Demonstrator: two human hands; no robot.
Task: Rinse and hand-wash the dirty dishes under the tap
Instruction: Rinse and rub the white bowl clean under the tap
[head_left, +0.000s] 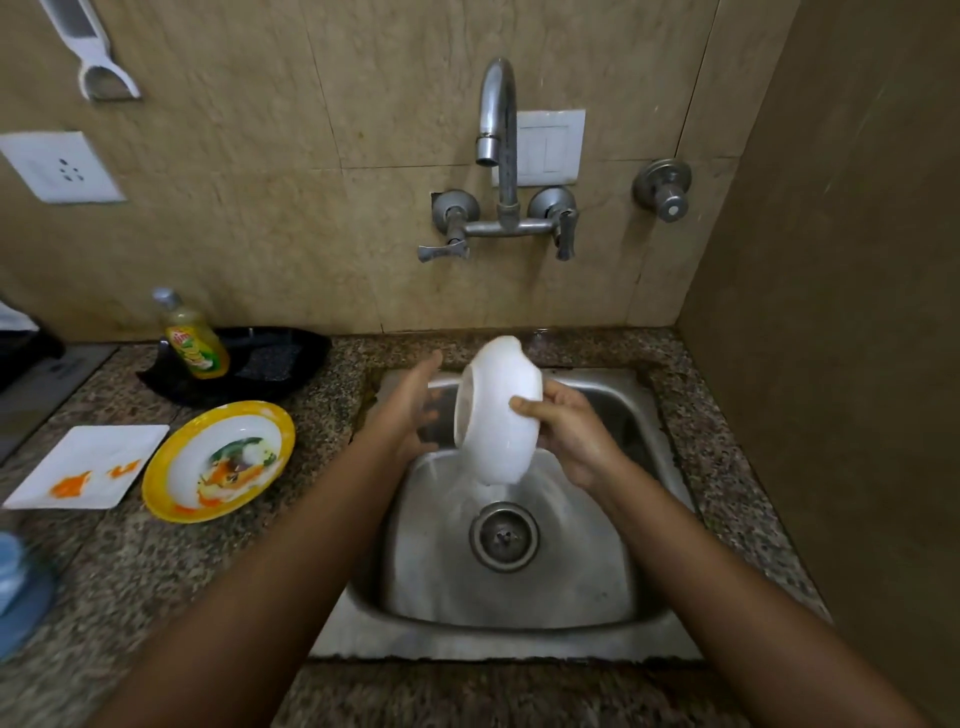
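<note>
A person stands at a steel sink (519, 639) set in a speckled stone surface (156, 571), seen from above. The right hand (571, 436) holds a white bowl (498, 410) over the basin, below the wall tap (496, 119). Its grip is curled round the bowl's outer wall, thumb on the near side. The bowl is tipped on its side with its mouth facing left, and water runs off its lowest edge towards the drain (504, 535). The left hand (410, 410) is released, fingers straight, just beside the bowl's mouth; whether it touches the rim cannot be told. To do this step well, the bowl probably wants turning slowly in the grip while the free palm wipes inside, staying low over the basin so splashes stay in. Wet glaze is likely slippery, so the hold should stay firm. A soiled yellow-rimmed plate (218, 460) and a square white plate (88, 465) wait on the left, near a soap bottle (192, 338).
</note>
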